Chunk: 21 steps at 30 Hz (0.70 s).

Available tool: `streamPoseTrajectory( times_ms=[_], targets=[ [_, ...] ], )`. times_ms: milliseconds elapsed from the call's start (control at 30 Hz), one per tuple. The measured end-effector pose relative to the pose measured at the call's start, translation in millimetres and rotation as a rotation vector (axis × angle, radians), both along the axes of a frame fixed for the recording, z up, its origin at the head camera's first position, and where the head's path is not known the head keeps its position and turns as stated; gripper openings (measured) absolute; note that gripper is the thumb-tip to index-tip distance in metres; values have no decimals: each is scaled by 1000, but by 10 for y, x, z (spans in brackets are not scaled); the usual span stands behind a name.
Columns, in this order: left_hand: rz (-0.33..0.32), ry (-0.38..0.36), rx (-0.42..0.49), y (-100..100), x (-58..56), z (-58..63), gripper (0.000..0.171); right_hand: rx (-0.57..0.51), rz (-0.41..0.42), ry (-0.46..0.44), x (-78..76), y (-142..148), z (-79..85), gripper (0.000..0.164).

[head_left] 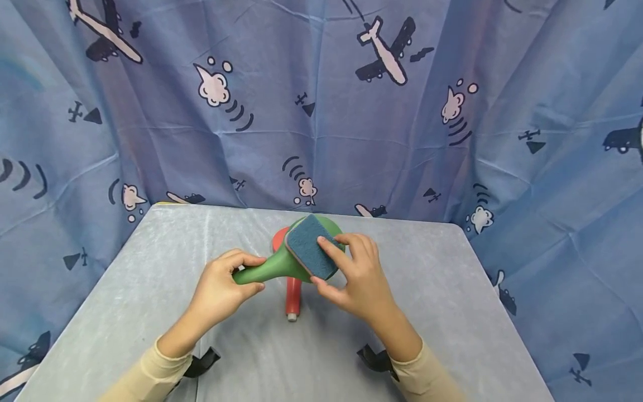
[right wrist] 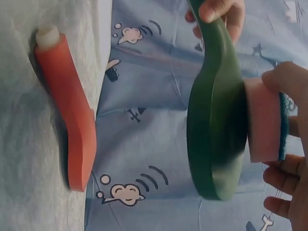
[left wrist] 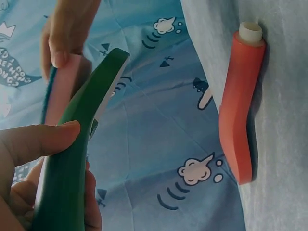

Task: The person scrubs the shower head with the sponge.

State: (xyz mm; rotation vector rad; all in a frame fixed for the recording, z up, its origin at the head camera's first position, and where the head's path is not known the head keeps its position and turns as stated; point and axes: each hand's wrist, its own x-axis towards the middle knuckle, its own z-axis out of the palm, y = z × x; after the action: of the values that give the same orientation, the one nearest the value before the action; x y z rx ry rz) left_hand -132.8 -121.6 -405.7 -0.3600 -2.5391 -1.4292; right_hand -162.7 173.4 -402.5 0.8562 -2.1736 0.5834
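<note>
My left hand grips the handle of a green shower head, thumb on top and fingers beneath, and holds it up over the table. A pink sponge with a blue-green scouring side lies against the rounded back of its head. With fingertips and thumb on its edges, my right hand holds the sponge, scouring side outward. In the right wrist view the pink layer of the sponge meets the green back. The face of the green head points away and is mostly hidden.
Below the green one, a red shower head with a white end on its handle lies on the table. The table has a grey cloth cover. A blue curtain printed with planes hangs along the back and sides.
</note>
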Motion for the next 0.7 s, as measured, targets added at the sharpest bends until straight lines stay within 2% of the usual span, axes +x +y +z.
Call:
streamPoseTrajectory(
  times_ms=[100,267,333,533,600,700],
  targets=[
    [-2,6,-1,6,-2,2,45,3,-19,8,-4,-6,3,65],
    [-20,15,7,19,15,14,46,-131,-146,-56,-73,151,1,62],
    [-20,18,5,26,24,12,46,-141,-137,-56,-61,152,-10,62],
    [-14,64,-63,56,30,-24,46,-19,4,-8,25,-4,-27,63],
    [-12,85,-87,65,28,-30,45,-29,-18,-17,8,-7,-28,63],
    [-14,95,-94,70,32,-26,45,-100,-108,-57,-58,66,-44,62]
  ],
)
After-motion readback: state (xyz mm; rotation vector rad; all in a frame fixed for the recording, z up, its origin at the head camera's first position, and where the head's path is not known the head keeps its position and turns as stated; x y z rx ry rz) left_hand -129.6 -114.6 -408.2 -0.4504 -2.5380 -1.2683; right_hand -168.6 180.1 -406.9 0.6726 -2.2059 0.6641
